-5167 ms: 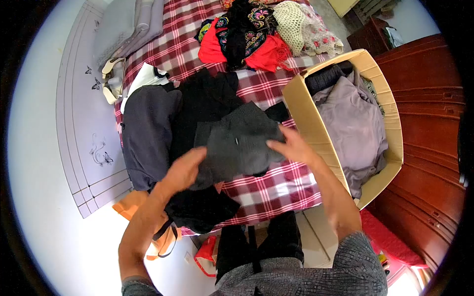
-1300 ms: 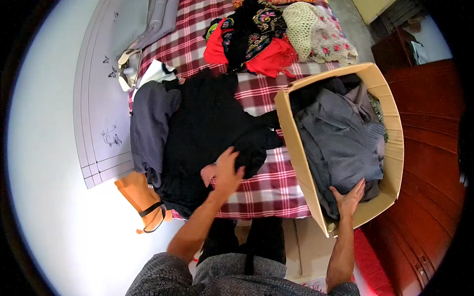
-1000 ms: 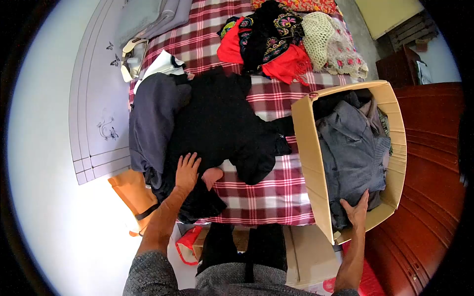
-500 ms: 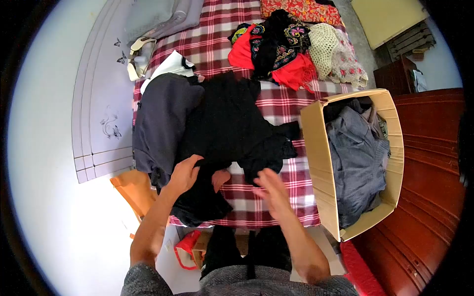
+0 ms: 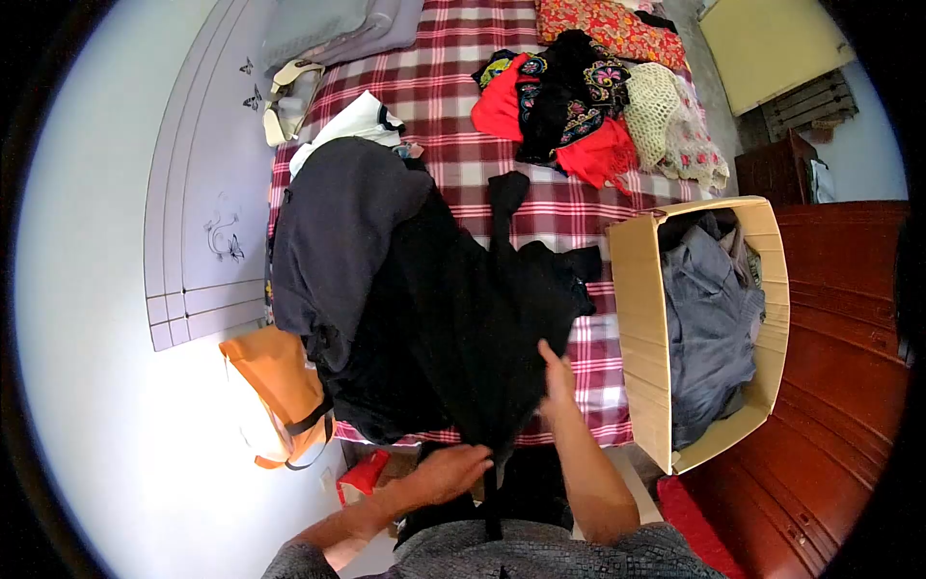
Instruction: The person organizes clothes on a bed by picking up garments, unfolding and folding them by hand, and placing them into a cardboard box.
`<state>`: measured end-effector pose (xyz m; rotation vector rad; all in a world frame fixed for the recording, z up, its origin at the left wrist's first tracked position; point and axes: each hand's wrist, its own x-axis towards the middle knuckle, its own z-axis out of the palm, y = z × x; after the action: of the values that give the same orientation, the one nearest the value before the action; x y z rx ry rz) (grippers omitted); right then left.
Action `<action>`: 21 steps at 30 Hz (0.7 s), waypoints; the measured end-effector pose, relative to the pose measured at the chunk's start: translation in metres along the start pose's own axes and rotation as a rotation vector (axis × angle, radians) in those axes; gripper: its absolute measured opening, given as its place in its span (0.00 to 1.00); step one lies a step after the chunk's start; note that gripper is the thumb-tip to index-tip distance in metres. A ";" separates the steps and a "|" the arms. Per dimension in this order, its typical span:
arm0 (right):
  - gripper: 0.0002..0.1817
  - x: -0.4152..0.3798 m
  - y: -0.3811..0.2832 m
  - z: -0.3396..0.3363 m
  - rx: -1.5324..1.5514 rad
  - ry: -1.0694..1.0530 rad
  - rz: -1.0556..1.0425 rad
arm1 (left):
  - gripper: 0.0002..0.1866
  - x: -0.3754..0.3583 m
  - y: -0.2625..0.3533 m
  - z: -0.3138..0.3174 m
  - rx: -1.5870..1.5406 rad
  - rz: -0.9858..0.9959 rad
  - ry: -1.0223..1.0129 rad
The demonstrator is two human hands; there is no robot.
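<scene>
A black top (image 5: 473, 309) with a sleeve sticking out lies spread on the checked bedspread (image 5: 463, 96). My left hand (image 5: 458, 473) is closed on its lower corner at the near edge of the bed. On the right side of the same top, my right hand (image 5: 557, 381) grips the edge, thumb on the cloth and the other fingers partly hidden. A dark grey garment (image 5: 338, 232) lies to the left, touching the black top. Behind it is a white garment (image 5: 347, 125) with dark trim.
A cardboard box (image 5: 639, 338) of folded dark clothes stands on the right. Red and black embroidered cloths (image 5: 569, 106) and a cream crocheted piece (image 5: 656, 111) lie at the far side. An orange bag (image 5: 275, 381) sits by the left wall, and a dark red wooden cabinet (image 5: 839, 386) lies beyond the box.
Both hands now hold the black top, whose near edge has been pulled toward me and spread over the bedspread. My left hand has moved nearer and right; the view has shifted slightly.
</scene>
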<state>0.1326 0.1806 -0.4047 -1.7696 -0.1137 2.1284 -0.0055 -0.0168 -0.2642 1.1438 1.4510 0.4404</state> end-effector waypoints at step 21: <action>0.27 -0.200 -0.140 0.017 -0.309 0.079 -1.048 | 0.11 0.039 0.123 0.038 -0.578 0.337 -0.235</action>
<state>0.1769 0.2475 -0.1734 -1.4172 -1.1188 1.2980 0.0830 0.0575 -0.1957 0.9242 0.8417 0.8658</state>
